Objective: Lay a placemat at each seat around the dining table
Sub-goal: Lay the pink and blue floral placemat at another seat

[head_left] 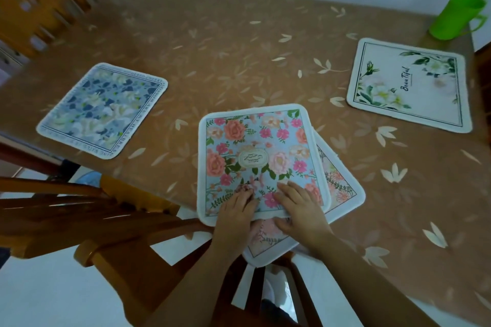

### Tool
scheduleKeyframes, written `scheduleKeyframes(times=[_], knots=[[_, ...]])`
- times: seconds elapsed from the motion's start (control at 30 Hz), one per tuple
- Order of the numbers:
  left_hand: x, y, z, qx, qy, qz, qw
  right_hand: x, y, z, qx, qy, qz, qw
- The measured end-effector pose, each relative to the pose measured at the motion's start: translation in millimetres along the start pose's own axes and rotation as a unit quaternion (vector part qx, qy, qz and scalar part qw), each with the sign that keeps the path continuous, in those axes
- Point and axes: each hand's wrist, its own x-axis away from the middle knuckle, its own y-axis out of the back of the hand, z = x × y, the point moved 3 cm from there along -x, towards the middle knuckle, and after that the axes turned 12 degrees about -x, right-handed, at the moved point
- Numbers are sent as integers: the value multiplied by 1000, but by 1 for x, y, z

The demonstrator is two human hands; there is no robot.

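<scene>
- I see my left hand (236, 210) and right hand (300, 210) pressed flat, fingers spread, gripping nothing, on the pink floral placemat (260, 156).
- It overlaps a second placemat (340, 183) at the bench (239, 61) edge.

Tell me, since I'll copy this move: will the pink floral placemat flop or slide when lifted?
The pink floral placemat probably stays fairly flat: its near edge overhangs the table without drooping. It likely slides easily, resting on another mat over a glossy cover.

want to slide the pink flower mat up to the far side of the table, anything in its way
Nothing visible. The tablecloth beyond the pink flower mat is bare up to the far edge. The blue mat, white mat and green mug sit off to the sides.
</scene>
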Motion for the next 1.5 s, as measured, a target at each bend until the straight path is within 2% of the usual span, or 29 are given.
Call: scheduleKeyframes(times=[0.2, 0.53, 0.67, 0.83, 1.03, 1.23, 1.5], knots=[[-1, 1, 0, 6, 0, -10, 1000, -3, 13, 4, 25, 68, -56, 996], [-3, 10, -9, 46, -8, -24, 999, 2, 12, 7, -14, 63, -61, 996], [-6, 19, -10, 78, 0, -36, 996, 5, 15, 17, -47, 74, -93, 992], [-11, 39, -9, 92, 9, -48, 995, 6, 26, 25, -101, 23, -123, 987], [-14, 61, 6, 87, 53, -18, 995, -4, 49, 44, -139, -29, -128, 982], [-13, 107, 33, 145, 131, -96, 976, -12, 73, 81, -139, 9, -161, 977], [7, 181, 57, 71, 154, -201, 965, -21, 101, 151, -88, 120, -202, 968]])
